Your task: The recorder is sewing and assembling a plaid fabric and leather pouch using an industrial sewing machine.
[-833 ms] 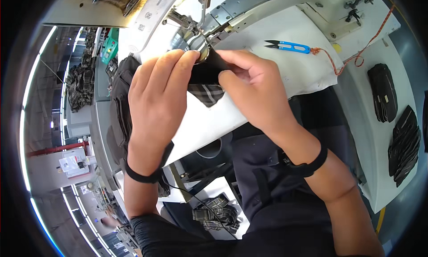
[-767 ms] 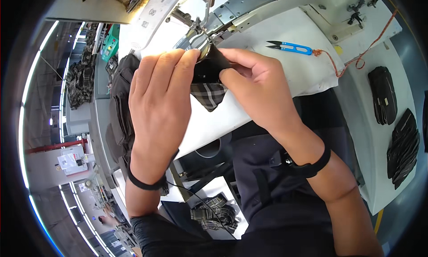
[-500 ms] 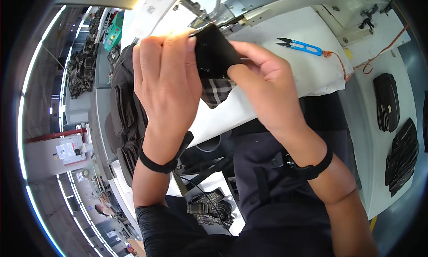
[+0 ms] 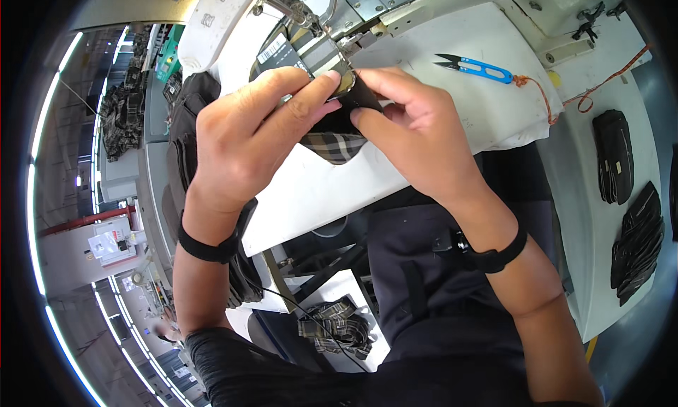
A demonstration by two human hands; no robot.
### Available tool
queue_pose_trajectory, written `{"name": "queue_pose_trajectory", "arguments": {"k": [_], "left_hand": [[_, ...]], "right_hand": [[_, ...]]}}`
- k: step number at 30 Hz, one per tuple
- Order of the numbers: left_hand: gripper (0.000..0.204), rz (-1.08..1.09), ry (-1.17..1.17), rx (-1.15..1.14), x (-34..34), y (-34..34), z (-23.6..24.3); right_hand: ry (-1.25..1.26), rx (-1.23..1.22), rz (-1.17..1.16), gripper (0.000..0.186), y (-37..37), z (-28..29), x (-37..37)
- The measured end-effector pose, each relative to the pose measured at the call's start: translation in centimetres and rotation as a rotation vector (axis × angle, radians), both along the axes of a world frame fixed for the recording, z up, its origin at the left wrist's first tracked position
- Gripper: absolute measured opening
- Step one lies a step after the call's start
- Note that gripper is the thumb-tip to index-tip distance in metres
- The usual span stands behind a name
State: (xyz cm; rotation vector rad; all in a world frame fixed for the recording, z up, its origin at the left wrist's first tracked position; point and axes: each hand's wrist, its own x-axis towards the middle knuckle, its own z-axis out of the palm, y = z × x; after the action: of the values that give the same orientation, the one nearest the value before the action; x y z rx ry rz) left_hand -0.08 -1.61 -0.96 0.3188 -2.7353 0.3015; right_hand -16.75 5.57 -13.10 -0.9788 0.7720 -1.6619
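Observation:
A dark fabric piece (image 4: 365,95) is bent up between my hands, close under the needle area of a sewing machine (image 4: 293,10). Plaid cloth (image 4: 335,147) hangs from its lower side, checked in grey, white and tan. My left hand (image 4: 258,128) pinches the fabric's left edge between thumb and fingers. On the right edge, my right hand (image 4: 424,121) grips it with thumb and index finger. The fingers partly hide the fold, so its inner layers cannot be made out. A dark card-like piece with a barcode label (image 4: 277,54) shows just beyond my left fingers.
Blue thread snips (image 4: 480,69) on an orange cord lie on the white work surface (image 4: 417,46) at right. Dark fabric stacks (image 4: 613,156) rest on the far-right table. More dark pieces (image 4: 185,121) hang at the left edge. Plaid cloth (image 4: 339,326) lies low down.
My left hand has moved left and lower, its fingers now reaching across to the fabric's edge. The dark piece, flat before, is now folded. More of the machine's needle area shows.

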Motion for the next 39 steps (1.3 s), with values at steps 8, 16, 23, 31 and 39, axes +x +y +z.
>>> {"name": "queue_pose_trajectory", "arguments": {"k": [8, 16, 23, 31, 39], "left_hand": [[0.039, 0.054, 0.151, 0.165, -0.2, 0.2, -0.9], [0.037, 0.081, 0.131, 0.473, 0.0, 0.2, 0.7], [0.037, 0.133, 0.16, 0.611, 0.5, -0.2, 0.8], [0.034, 0.162, 0.124, 0.436, 0.7, -2.0, 0.8], [0.037, 0.172, 0.107, 0.388, 0.4, -1.8, 0.5]], "right_hand": [[0.078, -0.065, -0.099, 0.038, 1.7, 0.1, -0.3], [-0.006, 0.029, -0.016, 0.035, 2.3, 1.3, -0.2], [-0.001, 0.067, -0.012, 0.033, 1.8, 1.5, -0.1], [0.003, 0.073, -0.014, 0.036, -0.6, 2.1, 0.2], [0.13, 0.087, -0.055, 0.032, -0.5, 2.8, -0.2]]}}
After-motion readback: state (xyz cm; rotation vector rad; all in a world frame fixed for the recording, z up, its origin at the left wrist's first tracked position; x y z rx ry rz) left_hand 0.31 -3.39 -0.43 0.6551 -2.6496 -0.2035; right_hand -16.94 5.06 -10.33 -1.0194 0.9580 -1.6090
